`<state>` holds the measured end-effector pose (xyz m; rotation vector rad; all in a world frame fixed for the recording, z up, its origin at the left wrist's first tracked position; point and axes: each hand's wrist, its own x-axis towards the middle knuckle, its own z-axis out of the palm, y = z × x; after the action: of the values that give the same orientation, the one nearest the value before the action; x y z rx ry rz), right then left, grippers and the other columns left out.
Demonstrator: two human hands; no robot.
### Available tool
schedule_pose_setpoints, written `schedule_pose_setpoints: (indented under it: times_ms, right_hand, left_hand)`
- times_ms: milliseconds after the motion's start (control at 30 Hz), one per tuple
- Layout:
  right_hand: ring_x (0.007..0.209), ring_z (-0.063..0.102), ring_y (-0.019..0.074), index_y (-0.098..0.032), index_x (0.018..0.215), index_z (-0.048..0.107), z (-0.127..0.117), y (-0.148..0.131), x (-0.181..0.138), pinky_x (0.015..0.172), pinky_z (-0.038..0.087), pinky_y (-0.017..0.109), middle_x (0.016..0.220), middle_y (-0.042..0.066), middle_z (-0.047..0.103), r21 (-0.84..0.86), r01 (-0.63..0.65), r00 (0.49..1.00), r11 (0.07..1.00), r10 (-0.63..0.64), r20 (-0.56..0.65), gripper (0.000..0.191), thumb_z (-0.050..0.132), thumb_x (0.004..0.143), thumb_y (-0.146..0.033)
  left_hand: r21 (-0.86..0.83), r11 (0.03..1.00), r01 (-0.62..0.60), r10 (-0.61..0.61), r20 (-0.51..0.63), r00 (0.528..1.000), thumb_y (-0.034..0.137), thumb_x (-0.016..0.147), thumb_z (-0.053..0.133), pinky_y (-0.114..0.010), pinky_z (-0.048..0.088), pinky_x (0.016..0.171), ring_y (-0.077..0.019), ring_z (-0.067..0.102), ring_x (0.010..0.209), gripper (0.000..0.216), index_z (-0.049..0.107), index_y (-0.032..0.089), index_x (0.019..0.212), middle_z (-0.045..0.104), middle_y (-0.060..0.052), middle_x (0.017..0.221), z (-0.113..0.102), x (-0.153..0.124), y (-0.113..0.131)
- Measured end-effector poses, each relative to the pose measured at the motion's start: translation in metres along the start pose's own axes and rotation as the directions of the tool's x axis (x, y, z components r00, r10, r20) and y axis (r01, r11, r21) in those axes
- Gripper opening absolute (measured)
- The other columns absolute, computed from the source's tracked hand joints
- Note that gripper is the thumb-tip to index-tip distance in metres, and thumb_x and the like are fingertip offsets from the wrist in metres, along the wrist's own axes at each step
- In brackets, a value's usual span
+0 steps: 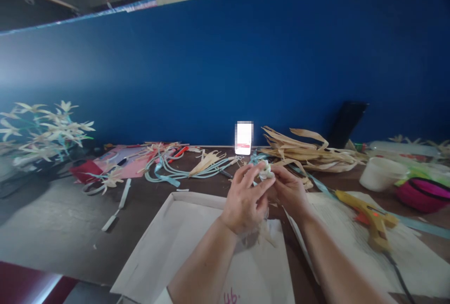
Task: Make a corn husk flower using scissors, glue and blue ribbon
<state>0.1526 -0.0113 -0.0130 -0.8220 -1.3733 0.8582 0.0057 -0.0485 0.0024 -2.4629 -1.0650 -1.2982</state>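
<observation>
Both my hands meet above the middle of the table. My left hand (245, 197) and my right hand (290, 188) pinch a small pale rolled piece (267, 171), like a little flower of dried husk, between their fingertips. Thin husk strands hang below my left wrist over a shallow white cardboard tray (183, 229). Both hands are closed on the piece.
A yellow glue gun (369, 217) lies on paper at the right, its cord running toward me. A pile of dried husk strips (309, 151), a white cup (381, 173), a pink bowl (423, 193), light blue ribbons (176, 170), a lit phone (243, 138) and finished husk flowers (45, 130) stand around.
</observation>
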Motion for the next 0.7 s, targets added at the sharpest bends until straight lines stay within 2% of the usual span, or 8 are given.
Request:
schedule_pose_setpoints:
  times_ms: [100, 200, 267, 367, 467, 567, 700]
  right_hand:
    - [0.082, 0.060, 0.0167, -0.024, 0.088, 0.070, 0.000, 0.003, 0.001, 0.075, 0.046, 0.028, 0.085, 0.001, 0.066, 0.029, -0.090, 0.995, 0.996, 0.091, -0.041, 0.018, 0.068, 0.073, -0.035]
    - [0.069, 0.058, 0.0131, -0.022, 0.087, 0.070, -0.001, 0.009, 0.003, 0.066, 0.048, 0.025, 0.076, 0.000, 0.065, 0.119, -0.219, 0.964, 0.968, 0.234, -0.124, 0.022, 0.071, 0.071, -0.036]
    - [0.063, 0.057, 0.0103, -0.021, 0.085, 0.071, -0.002, 0.013, 0.006, 0.062, 0.049, 0.023, 0.074, 0.000, 0.064, 0.236, -0.257, 0.940, 0.937, 0.300, -0.166, 0.023, 0.074, 0.068, -0.036]
    - [0.060, 0.056, 0.0080, -0.020, 0.084, 0.072, -0.005, 0.016, 0.010, 0.059, 0.051, 0.020, 0.075, 0.000, 0.065, 0.420, -0.247, 0.920, 0.873, 0.348, -0.182, 0.024, 0.078, 0.063, -0.031]
    - [0.059, 0.056, 0.0067, -0.020, 0.082, 0.072, -0.007, 0.013, 0.012, 0.055, 0.052, 0.016, 0.076, 0.000, 0.066, 0.546, -0.266, 0.903, 0.795, 0.403, -0.147, 0.024, 0.081, 0.060, -0.026]
    - [0.057, 0.056, 0.0051, -0.020, 0.081, 0.072, -0.009, 0.008, 0.012, 0.052, 0.052, 0.013, 0.074, -0.001, 0.066, 0.609, -0.304, 0.889, 0.733, 0.447, -0.095, 0.024, 0.081, 0.059, -0.023]
    - [0.056, 0.056, 0.0047, -0.020, 0.082, 0.071, -0.009, 0.004, 0.011, 0.052, 0.053, 0.012, 0.073, -0.002, 0.065, 0.633, -0.331, 0.880, 0.700, 0.472, -0.061, 0.023, 0.080, 0.061, -0.021]
  left_hand:
    - [-0.025, 0.999, 0.022, -0.025, -0.101, 0.995, 0.016, 0.077, 0.054, -0.045, 0.035, 0.103, -0.0253, 0.037, 0.125, 0.038, 0.059, 0.023, 0.114, 0.038, -0.007, 0.140, -0.002, 0.000, 0.000]
    - [-0.034, 0.991, 0.132, -0.136, -0.211, 0.968, 0.019, 0.080, 0.053, -0.042, 0.037, 0.100, -0.0227, 0.044, 0.118, 0.033, 0.060, 0.023, 0.112, 0.046, -0.008, 0.131, -0.002, 0.000, -0.003]
    - [-0.045, 0.976, 0.211, -0.215, -0.239, 0.947, 0.018, 0.082, 0.051, -0.039, 0.039, 0.097, -0.0207, 0.048, 0.111, 0.029, 0.061, 0.022, 0.109, 0.053, -0.008, 0.121, 0.000, -0.001, -0.005]
    - [-0.079, 0.957, 0.281, -0.291, -0.188, 0.938, 0.019, 0.085, 0.048, -0.035, 0.042, 0.092, -0.0183, 0.053, 0.100, 0.026, 0.062, 0.021, 0.106, 0.060, -0.007, 0.105, 0.006, -0.003, -0.009]
    - [-0.123, 0.938, 0.325, -0.337, -0.094, 0.937, 0.023, 0.087, 0.047, -0.032, 0.044, 0.086, -0.0172, 0.054, 0.093, 0.024, 0.063, 0.020, 0.105, 0.062, -0.007, 0.096, 0.012, -0.005, -0.011]
    - [-0.178, 0.914, 0.365, -0.372, -0.005, 0.928, 0.026, 0.088, 0.047, -0.029, 0.044, 0.082, -0.0161, 0.055, 0.088, 0.024, 0.063, 0.019, 0.102, 0.063, -0.006, 0.091, 0.015, -0.007, -0.011]
    - [-0.231, 0.880, 0.415, -0.413, 0.062, 0.909, 0.029, 0.088, 0.047, -0.027, 0.043, 0.077, -0.0153, 0.056, 0.084, 0.023, 0.065, 0.019, 0.097, 0.064, -0.005, 0.088, 0.017, -0.007, -0.008]
